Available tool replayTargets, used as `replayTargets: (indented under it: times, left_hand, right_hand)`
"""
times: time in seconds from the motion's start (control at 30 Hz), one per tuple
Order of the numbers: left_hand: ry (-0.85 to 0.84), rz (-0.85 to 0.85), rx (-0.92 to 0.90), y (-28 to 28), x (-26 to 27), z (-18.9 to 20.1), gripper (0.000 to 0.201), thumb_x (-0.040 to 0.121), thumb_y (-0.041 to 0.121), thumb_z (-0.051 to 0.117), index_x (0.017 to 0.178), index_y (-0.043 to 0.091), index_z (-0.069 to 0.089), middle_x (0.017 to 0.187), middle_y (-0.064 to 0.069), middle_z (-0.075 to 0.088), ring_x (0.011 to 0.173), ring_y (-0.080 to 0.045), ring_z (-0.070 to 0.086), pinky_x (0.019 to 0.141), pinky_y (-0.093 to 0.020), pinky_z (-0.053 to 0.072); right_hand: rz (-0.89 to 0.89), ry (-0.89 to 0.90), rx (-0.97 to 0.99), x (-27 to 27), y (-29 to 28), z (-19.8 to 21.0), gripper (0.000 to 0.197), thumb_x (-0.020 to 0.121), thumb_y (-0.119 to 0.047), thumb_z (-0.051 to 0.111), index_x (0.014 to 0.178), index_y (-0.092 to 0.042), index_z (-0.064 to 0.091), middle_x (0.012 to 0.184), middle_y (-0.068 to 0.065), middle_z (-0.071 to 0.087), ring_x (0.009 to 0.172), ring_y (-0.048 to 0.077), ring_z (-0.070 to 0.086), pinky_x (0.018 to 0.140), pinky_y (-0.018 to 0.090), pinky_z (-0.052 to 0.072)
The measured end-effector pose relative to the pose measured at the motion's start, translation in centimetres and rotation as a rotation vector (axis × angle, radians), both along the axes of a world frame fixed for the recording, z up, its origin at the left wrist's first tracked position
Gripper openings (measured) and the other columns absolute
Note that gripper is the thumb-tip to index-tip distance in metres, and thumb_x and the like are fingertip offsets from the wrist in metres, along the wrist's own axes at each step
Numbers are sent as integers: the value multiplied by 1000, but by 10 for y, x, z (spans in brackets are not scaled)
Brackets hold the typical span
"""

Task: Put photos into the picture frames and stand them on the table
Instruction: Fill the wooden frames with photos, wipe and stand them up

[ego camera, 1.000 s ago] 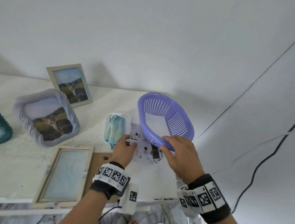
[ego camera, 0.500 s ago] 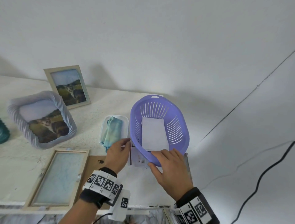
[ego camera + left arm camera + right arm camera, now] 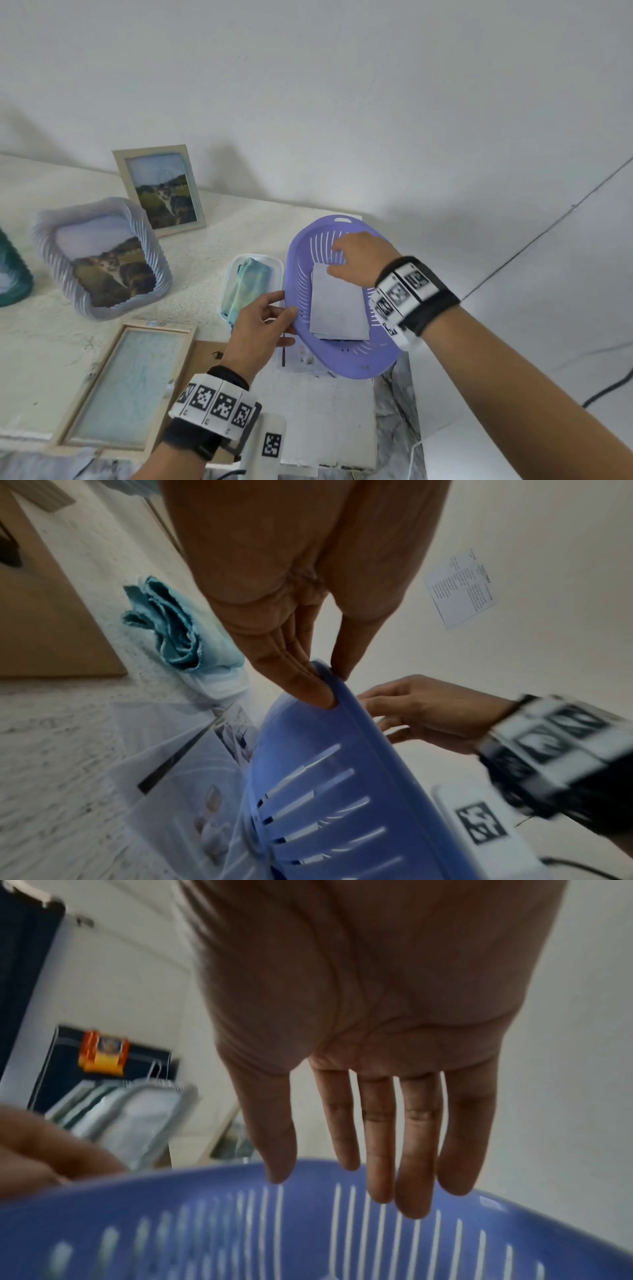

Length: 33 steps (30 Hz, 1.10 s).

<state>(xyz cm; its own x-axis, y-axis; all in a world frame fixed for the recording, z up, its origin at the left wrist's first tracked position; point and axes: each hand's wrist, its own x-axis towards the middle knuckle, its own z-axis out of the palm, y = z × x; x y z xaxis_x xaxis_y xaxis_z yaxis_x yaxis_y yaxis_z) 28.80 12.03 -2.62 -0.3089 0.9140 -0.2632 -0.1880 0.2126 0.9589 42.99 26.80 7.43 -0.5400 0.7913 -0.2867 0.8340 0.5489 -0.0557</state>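
Head view: purple slotted basket (image 3: 342,363) sits at the near right of the white table (image 3: 239,233), tilted, its near edge resting over a printed sheet (image 3: 298,359). Left hand (image 3: 260,325) pinches the basket's left rim; left wrist view confirms thumb inside and fingers outside, clamped on the rim. Right hand (image 3: 356,263) reaches into the basket from the right, over the far end of a small stack of photos (image 3: 337,308) lying face-down, white backs up. Right wrist view shows its fingers (image 3: 380,1150) straight and slightly apart, holding nothing; contact with the photos cannot be confirmed.

Frames: one wooden frame (image 3: 159,188) stands at the far left with a landscape photo in it. A ribbed lilac frame (image 3: 102,257) leans just near it, also filled. A second wooden frame (image 3: 123,387) lies flat at the near left, apparently empty, with a brown backing board (image 3: 202,356) just right of it. A cloth (image 3: 246,287) sits in a small white tray (image 3: 277,270) between the frames and the basket.

Step in hand, by judgement: fetching the next photo, left hand steadying the basket.

Next move calls for separating a single sheet from the stack, probably by sliding the top one with a fingertip until an edge lifts, then a thumb-and-finger pinch. After that it goes left to the flat frame, image toward the glass. Risk: two sheets lifting together.
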Motion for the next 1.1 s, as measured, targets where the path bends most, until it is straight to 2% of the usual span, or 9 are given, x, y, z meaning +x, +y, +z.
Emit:
replayTargets:
  times: [0.13, 0.2, 0.3, 0.53, 0.7, 0.8, 0.9, 0.97, 1.1]
  left_hand:
    - [31, -1, -3, -1, 0, 1, 29, 92, 12, 66, 121, 15, 61, 81, -11, 70, 70, -18, 72, 59, -27, 57]
    - [38, -5, -5, -1, 0, 1, 30, 92, 12, 66, 122, 14, 61, 82, -12, 70, 72, -20, 72, 60, -30, 58]
    - [67, -16, -9, -2, -1, 2, 31, 93, 14, 66, 124, 14, 61, 87, -15, 71, 73, -20, 72, 61, -30, 59]
    - [83, -28, -8, -2, -2, 3, 31, 93, 16, 65, 124, 15, 61, 88, -15, 71, 73, -20, 72, 62, -32, 60]
    - [133, -41, -16, -3, -6, 3, 34, 93, 20, 65, 126, 16, 59, 92, -11, 70, 77, -17, 72, 64, -30, 59]
    - [281, 8, 12, -4, -13, 6, 30, 93, 29, 65, 122, 21, 61, 99, 2, 69, 87, -8, 68, 77, -30, 59]
    - [368, 20, 107, -9, -23, 21, 29, 93, 30, 63, 121, 22, 63, 111, 8, 66, 97, 2, 62, 76, -9, 48]
    - [349, 5, 177, -13, -30, 36, 29, 94, 29, 62, 122, 21, 64, 114, 8, 64, 97, 4, 61, 72, -5, 45]
    - [251, -85, 287, -28, -54, 63, 23, 94, 30, 64, 117, 26, 66, 106, 6, 71, 95, -5, 66, 77, -19, 52]
  right_hand:
    - [53, -213, -27, -31, 33, -33, 29, 81, -37, 70, 93, -14, 58, 95, 4, 65, 75, 21, 61, 59, 27, 45]
    - [99, -314, -5, -36, 36, -50, 36, 69, -40, 80, 85, -15, 60, 78, 0, 62, 62, 18, 56, 60, 29, 53]
    - [156, -432, 32, -38, 36, -66, 40, 67, -36, 83, 94, -13, 64, 71, -4, 50, 67, 20, 54, 69, 35, 57]
    - [57, -282, 160, -42, 47, -68, 44, 87, -26, 64, 127, -13, 48, 113, 8, 63, 103, 30, 62, 84, 40, 48]
    - [-34, -74, 39, -33, 40, -29, 34, 95, -13, 47, 128, -16, 41, 108, 9, 62, 95, 30, 61, 76, 36, 50]
    - [-109, 159, 31, -20, 26, 4, 26, 94, -13, 42, 119, -18, 44, 103, 11, 61, 86, 31, 57, 70, 32, 43]
    - [-161, 353, 108, -9, 5, 37, 22, 92, -16, 44, 113, -21, 46, 84, 8, 61, 74, 29, 57, 66, 34, 45]
    - [-175, 487, 137, -8, -15, 58, 21, 91, -17, 48, 111, -22, 49, 82, 7, 61, 72, 27, 59, 67, 36, 50]
    - [-149, 701, 51, -24, -63, 72, 16, 91, -20, 55, 105, -27, 54, 77, -1, 59, 68, 13, 56, 57, 18, 42]
